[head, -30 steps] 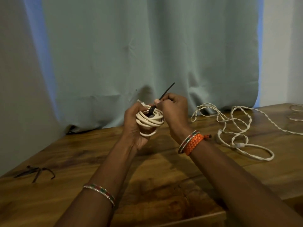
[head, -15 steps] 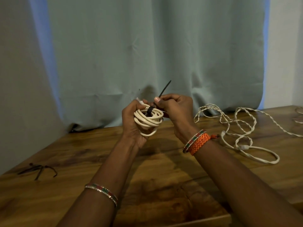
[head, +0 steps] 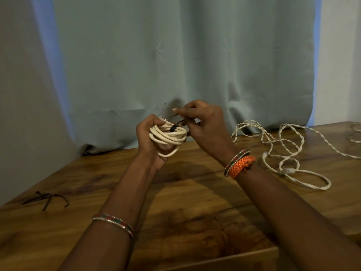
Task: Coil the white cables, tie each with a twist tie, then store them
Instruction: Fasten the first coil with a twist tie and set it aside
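Cream coiled cable [head: 168, 134], black twist tie [head: 173, 128], orange braided wristband [head: 241, 166].

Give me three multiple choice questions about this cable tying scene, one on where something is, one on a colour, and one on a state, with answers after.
1. Where do the spare twist ties lie?
A. On the table at the far left
B. Under the curtain
C. Beside the loose cable

2. What colour is the tie round the coiled cable?
A. White
B. Black
C. Orange

3. How is the other white cable on the table?
A. Coiled and tied
B. Held in the right hand
C. Loose and uncoiled

Answers: 1 A, they sit on the wood at the left edge. 2 B, a dark band wraps the coil held by the left hand, its end pinched by the right hand. 3 C, it sprawls in open loops, untied.
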